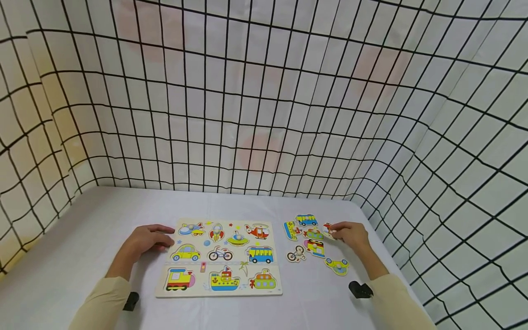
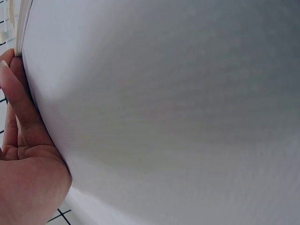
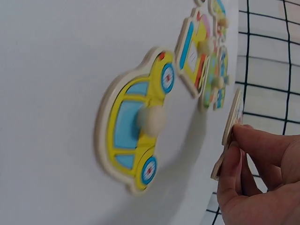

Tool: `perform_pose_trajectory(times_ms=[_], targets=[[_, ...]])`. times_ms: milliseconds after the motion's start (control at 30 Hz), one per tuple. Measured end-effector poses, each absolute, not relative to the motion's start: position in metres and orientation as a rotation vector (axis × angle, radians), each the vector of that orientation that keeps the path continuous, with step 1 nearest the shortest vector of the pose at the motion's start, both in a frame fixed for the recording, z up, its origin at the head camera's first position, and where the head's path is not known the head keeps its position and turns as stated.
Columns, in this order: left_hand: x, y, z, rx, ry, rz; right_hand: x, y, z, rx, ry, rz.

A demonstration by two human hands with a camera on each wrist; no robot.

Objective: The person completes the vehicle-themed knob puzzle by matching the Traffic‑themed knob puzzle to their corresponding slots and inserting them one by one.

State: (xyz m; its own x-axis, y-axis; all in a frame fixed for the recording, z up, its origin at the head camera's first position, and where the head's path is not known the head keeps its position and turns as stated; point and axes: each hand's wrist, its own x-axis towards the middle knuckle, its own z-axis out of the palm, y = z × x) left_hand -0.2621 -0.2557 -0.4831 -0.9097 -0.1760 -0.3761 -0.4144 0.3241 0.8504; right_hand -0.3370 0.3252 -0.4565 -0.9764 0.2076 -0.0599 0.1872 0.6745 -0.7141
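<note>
My right hand pinches a thin wooden puzzle piece with red on it between thumb and fingers. Seen nearly edge-on in the right wrist view, its picture is mostly hidden. Around it lie loose pieces: a blue bus, a ship, a submarine, a train, a bicycle and a yellow car with a round knob. My left hand rests at the left edge of the wooden puzzle board, fingers loosely extended. The plane, rocket and saucer pieces sit in the board.
White cloth covers the table. Black-gridded white walls stand at the back and sides. One small black object is beside the left sleeve, another beside the right sleeve.
</note>
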Motion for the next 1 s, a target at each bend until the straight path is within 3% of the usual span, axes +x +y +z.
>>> perform_pose_trajectory(times_ms=[1000], targets=[[-0.262, -0.257, -0.484, -0.510, 2.379, 1.631, -0.338, 0.191, -0.439, -0.050, -2.911, 1.299]])
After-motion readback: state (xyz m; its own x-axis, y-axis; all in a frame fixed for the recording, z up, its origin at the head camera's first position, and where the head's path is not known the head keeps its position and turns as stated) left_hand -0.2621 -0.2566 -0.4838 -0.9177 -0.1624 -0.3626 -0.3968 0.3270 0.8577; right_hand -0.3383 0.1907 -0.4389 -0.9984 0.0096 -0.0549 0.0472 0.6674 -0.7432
